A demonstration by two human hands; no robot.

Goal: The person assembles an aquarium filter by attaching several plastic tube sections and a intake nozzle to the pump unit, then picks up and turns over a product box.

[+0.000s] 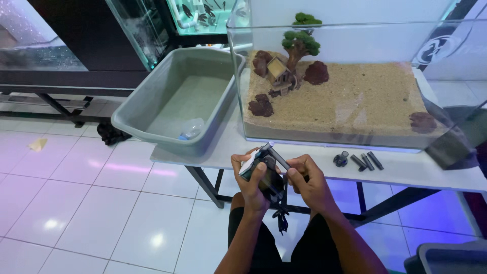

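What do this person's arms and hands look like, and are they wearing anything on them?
Both forearms are bare, with no sleeves reaching them in view. The left hand and right hand wear no gloves, and no watch, ring or wristband is visible. Lower down, the person wears dark shorts. Any finer marks are too small to tell.
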